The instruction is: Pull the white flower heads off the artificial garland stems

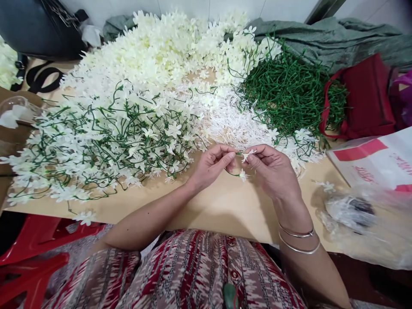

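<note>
My left hand (216, 164) is closed in a pinch on a thin green plastic stem (232, 174), just above the table. A small white flower (243, 174) hangs from the stem's lower end. Facing it, my right hand (273, 169) pinches another white artificial flower (248, 155) between thumb and forefinger, at the stem's upper tip. Beyond my hands lies a heap of thin white stamens (228, 124). Stemmed white flowers (112, 133) are piled to the left, and bare green stems (286, 90) are heaped at the right.
Loose cream-white blossoms (154, 51) cover the back of the table (212, 210). A red bag (367, 101), a printed white bag (376, 161) and a clear plastic bag (363, 227) sit at the right. A black bag (41, 30) stands back left; red stools (41, 240) are below.
</note>
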Demonstrator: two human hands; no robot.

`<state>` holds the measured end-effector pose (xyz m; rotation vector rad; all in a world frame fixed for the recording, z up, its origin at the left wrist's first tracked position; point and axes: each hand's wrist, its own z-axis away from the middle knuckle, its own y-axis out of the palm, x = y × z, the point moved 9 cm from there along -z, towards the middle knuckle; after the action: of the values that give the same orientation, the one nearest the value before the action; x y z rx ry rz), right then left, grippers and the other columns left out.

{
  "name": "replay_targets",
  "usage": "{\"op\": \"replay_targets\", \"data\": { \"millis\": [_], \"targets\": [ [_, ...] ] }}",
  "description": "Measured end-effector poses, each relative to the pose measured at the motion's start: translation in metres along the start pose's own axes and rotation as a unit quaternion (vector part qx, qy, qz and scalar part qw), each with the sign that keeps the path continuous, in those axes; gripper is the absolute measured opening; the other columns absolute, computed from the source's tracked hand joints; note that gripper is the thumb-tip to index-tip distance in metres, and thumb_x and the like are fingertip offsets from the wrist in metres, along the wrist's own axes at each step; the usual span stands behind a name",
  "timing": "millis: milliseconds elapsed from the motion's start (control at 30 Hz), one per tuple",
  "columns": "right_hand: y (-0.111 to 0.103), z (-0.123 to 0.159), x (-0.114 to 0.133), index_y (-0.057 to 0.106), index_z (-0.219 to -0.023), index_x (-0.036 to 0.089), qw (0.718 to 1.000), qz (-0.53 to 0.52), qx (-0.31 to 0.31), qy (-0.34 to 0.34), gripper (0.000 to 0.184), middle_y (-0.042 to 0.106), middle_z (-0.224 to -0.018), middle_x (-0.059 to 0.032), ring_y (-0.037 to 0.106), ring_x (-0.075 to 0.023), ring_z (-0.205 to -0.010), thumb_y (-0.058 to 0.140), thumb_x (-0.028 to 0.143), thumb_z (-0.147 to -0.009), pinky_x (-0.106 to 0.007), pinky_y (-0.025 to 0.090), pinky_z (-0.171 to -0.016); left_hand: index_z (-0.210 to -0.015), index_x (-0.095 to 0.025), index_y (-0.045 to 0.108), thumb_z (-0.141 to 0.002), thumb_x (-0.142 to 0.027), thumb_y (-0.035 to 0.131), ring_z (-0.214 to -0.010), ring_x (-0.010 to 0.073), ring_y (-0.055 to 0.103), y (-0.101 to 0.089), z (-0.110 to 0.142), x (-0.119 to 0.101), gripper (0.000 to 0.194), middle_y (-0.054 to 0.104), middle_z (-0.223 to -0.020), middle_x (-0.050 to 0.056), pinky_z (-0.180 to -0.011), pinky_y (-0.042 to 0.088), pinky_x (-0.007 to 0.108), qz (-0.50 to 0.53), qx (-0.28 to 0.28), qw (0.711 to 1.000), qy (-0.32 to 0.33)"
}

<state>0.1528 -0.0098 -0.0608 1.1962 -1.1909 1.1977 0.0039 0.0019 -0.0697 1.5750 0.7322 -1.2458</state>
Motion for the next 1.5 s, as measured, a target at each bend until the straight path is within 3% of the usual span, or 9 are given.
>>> {"op": "replay_targets", "data": {
  "millis": [300,467,767,1100,1333,1500],
  "targets": [
    [-0.002,0.002,-0.013,0.073,-0.081,0.025,0.998,-0.026,0.008,0.049,0.022,0.072,-0.068,0.0028,0.066,-0.015,-0.059,0.087,0.039,-0.075,-0.03,0.056,-0.058,-0.093,-0.02,0.066,-0.093,-0.051,0.073,-0.066,0.0109,0.063,0.003,0.002,0.001,0.032,0.07,-0.076,-0.001,-0.066,0.056,0.027,-0.032,0.019,0.999,0.013],
    [0.001,0.005,-0.017,0.073,-0.08,0.026,0.995,-0.031,0.027,0.094,0.022,0.071,-0.071,0.0023,0.066,-0.0143,-0.064,0.089,0.039,-0.075,-0.028,0.055,-0.063,-0.092,-0.016,0.063,-0.095,-0.053,0.069,-0.065,0.0084,0.064,0.004,0.004,0.0,0.038,0.07,-0.075,0.0,-0.064,0.055,0.022,-0.094,0.014,0.995,0.014],
    [0.006,0.004,-0.018,0.074,-0.078,0.026,0.993,-0.072,0.038,0.086,0.025,0.077,-0.088,-0.0003,0.069,-0.0155,-0.08,0.091,0.043,-0.074,-0.031,0.057,-0.078,-0.093,-0.016,0.061,-0.095,-0.059,0.065,-0.064,0.0097,0.07,0.007,0.004,0.009,0.043,0.073,-0.075,0.002,-0.062,0.058,0.021,-0.097,0.037,0.995,-0.014],
    [0.011,0.002,-0.027,0.073,-0.077,0.025,0.992,-0.099,0.007,0.073,0.025,0.076,-0.087,0.0,0.066,-0.0132,-0.073,0.091,0.042,-0.072,-0.028,0.056,-0.071,-0.094,-0.016,0.061,-0.092,-0.055,0.072,-0.065,0.011,0.073,0.002,0.005,0.014,0.041,0.075,-0.076,0.002,-0.067,0.061,0.023,-0.046,0.004,0.999,-0.024],
    [0.012,-0.001,-0.03,0.074,-0.075,0.025,0.99,-0.125,-0.001,0.067,0.025,0.072,-0.078,0.0013,0.063,-0.0131,-0.068,0.093,0.04,-0.069,-0.027,0.054,-0.064,-0.095,-0.016,0.06,-0.093,-0.057,0.07,-0.067,0.0117,0.073,0.002,0.005,0.014,0.042,0.075,-0.078,0.002,-0.07,0.061,0.025,-0.067,-0.001,0.998,-0.021],
    [0.008,-0.002,-0.033,0.076,-0.075,0.026,0.982,-0.166,-0.014,0.088,0.024,0.074,-0.084,0.0016,0.062,-0.0119,-0.069,0.096,0.037,-0.065,-0.027,0.054,-0.066,-0.101,-0.017,0.06,-0.096,-0.058,0.065,-0.069,0.0111,0.072,0.006,0.004,0.01,0.042,0.073,-0.078,0.001,-0.072,0.061,0.025,-0.072,0.009,0.997,-0.002]
  ]
}}
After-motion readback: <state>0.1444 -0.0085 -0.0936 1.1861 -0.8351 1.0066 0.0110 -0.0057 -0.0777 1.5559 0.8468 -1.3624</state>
